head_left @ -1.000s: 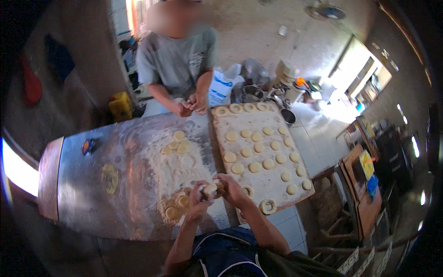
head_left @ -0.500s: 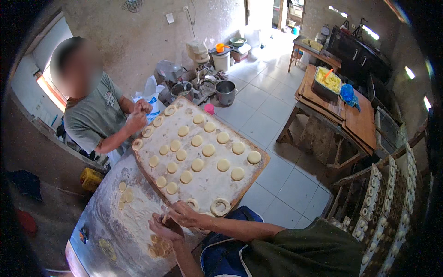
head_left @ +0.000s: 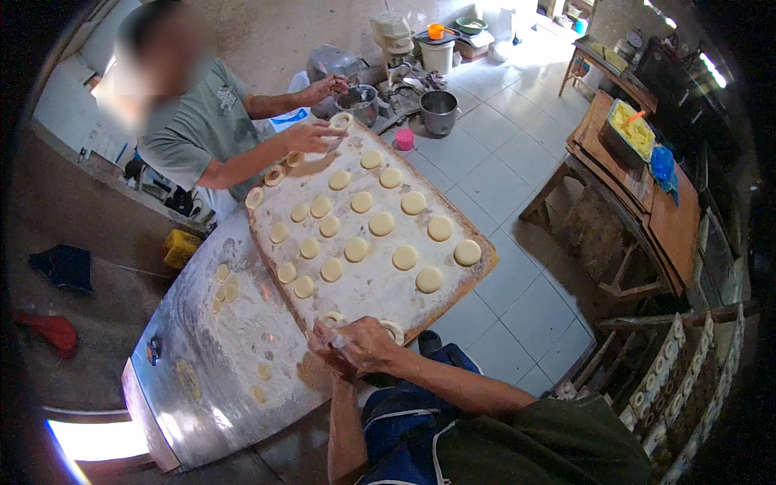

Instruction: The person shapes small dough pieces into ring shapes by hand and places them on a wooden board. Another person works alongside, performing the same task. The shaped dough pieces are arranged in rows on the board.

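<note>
Person's bare left hand (head_left: 330, 353) and right hand (head_left: 369, 343) meet, curled, contents unclear, a floured wooden board (head_left: 368, 287) with flat, round, pale-yellow dough discs (head_left: 356, 250) just beyond.

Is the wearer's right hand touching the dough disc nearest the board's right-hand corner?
Apart. The head view shows floured board and another disc between the right hand and that corner disc.

The table (head_left: 218, 428) looks glossy metal, the board (head_left: 373, 299) matt, flour-dusted wood, the dough rounds (head_left: 381, 224) smooth and matt.
</note>
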`<state>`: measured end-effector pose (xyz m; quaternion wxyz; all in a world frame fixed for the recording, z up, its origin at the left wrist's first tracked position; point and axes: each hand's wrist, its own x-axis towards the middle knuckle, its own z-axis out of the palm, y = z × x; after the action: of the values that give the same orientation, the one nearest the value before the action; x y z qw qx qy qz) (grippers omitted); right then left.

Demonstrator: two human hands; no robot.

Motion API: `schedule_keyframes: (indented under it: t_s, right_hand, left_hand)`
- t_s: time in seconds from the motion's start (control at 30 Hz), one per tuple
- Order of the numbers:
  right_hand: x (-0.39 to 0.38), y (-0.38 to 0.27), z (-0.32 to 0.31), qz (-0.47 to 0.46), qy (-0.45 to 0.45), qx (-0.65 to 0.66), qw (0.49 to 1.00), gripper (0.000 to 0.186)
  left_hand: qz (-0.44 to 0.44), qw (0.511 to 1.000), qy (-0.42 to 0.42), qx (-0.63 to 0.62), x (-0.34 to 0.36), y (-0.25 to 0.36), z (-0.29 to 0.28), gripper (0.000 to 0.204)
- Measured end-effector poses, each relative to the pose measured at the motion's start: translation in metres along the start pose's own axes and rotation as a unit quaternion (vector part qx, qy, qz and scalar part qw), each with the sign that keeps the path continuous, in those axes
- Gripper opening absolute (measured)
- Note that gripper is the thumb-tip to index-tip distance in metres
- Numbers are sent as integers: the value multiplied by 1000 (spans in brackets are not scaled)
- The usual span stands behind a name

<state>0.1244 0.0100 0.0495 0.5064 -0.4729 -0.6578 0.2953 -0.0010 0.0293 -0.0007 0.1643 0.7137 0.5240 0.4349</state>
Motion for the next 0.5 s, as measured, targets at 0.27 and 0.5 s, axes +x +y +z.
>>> schedule_keyframes:
  t_s: [0.27, 0.5]
  right_hand:
    - [7, 5, -50, 20, 1, 27, 999, 30]
    - [-6, 9, -95, 187, 5, -317, 930, 43]
  left_hand:
    - [-266, 911, -54, -311, 13, -66, 21, 29]
    - [-102, 975, -104, 169, 75, 22, 7, 17]
